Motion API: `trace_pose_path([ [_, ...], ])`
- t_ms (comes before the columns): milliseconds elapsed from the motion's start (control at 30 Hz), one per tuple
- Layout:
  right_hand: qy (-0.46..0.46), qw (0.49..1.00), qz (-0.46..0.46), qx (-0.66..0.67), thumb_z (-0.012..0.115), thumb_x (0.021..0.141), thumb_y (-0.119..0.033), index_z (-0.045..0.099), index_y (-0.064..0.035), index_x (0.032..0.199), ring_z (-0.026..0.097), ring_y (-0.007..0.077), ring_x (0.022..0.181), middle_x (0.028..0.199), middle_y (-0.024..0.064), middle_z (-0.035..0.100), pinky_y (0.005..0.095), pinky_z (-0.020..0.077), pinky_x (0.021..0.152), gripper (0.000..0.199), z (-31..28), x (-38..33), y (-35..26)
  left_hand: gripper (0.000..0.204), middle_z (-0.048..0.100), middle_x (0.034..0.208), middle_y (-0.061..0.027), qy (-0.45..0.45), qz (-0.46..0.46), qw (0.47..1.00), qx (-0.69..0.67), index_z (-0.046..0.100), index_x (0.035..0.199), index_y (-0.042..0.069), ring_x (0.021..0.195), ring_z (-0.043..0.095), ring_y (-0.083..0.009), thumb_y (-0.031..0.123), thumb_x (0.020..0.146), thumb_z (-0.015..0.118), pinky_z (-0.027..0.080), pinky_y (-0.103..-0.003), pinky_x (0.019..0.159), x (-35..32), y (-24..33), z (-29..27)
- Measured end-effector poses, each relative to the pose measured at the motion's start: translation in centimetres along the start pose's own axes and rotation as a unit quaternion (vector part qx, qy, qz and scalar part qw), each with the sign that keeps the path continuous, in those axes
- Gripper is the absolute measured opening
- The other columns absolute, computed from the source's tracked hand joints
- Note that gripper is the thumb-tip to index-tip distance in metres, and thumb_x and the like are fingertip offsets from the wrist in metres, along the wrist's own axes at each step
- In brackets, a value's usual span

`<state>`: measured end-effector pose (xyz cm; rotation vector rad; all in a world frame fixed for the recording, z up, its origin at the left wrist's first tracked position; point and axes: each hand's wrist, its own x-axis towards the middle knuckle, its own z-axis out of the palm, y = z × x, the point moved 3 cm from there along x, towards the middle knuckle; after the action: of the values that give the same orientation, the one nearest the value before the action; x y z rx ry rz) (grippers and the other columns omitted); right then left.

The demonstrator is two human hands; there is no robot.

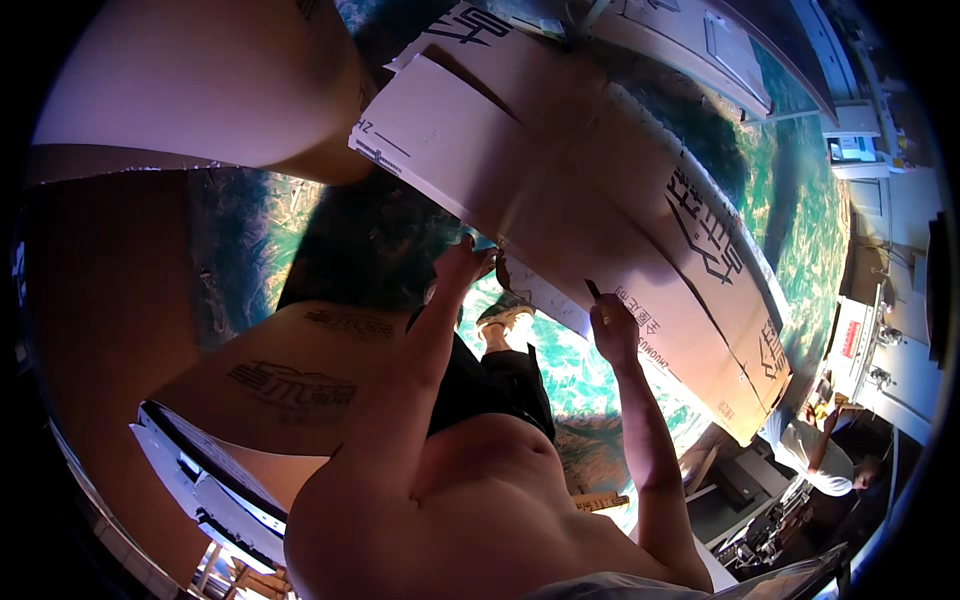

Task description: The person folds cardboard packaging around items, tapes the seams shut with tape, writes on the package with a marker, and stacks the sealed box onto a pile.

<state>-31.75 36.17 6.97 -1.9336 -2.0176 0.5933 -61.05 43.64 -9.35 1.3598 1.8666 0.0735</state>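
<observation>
A long, printed cardboard carton (600, 220) stretches from upper left to lower right in front of me, its flaps partly folded along the far side. My left hand (465, 262) is at its near edge, left of the middle, with the fingers closed on the cardboard there; the fingertips are partly hidden. Farther right, my right hand (613, 320) rests over the near side of the carton. Its fingers are wrapped round a slim dark tool (592, 288) whose tip points up and left; its exact kind is too small to tell.
Large cardboard sheets (200, 90) rise at the left, and another printed one (290, 375) stands beside my left arm. Green, streaked flooring (580, 385) shows below the carton. At the lower right a person (815, 455) is near machinery. White panels (690, 50) lie at the far right.
</observation>
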Motion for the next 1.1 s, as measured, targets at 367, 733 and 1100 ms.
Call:
trace_pose_path([
  [367,-0.107,0.920,-0.143,-0.348,0.058,0.082,-0.016,0.065,-0.0080,0.079,0.069,0.0245,0.072,0.075,0.0113,0.068,0.0417,0.0533,0.063,0.011,17.6,9.1,-8.6,0.032,0.071,0.099,-0.0152,-0.004,0.102,0.972,-0.211,0.071,0.104,0.014,0.093,0.068,-0.0348,0.037,0.090,0.054,0.053,-0.044,0.082,0.7,-4.7,2.2],
  [733,-0.149,0.988,0.026,0.000,0.061,0.087,-0.025,0.064,-0.0066,0.103,0.059,0.0379,0.105,0.099,0.0185,0.066,0.0482,0.0472,0.090,0.025,16.2,10.6,-10.3,0.027,0.072,0.090,-0.0118,0.005,0.011,0.934,-0.357,0.074,0.099,0.006,0.083,0.069,-0.0258,0.028,0.088,0.064,0.051,-0.036,0.073,-0.6,-9.8,-2.3],
  [1100,0.010,0.962,0.101,0.255,0.070,0.083,-0.029,0.064,-0.0038,0.096,0.066,0.0302,0.088,0.098,0.0132,0.067,0.0400,0.0534,0.078,0.029,1.2,13.3,-2.5,0.024,0.067,0.094,-0.0041,-0.063,0.229,0.832,-0.501,0.068,0.108,0.000,0.087,0.057,-0.0097,0.019,0.098,0.058,0.045,-0.025,0.077,-1.1,15.5,-1.8],
])
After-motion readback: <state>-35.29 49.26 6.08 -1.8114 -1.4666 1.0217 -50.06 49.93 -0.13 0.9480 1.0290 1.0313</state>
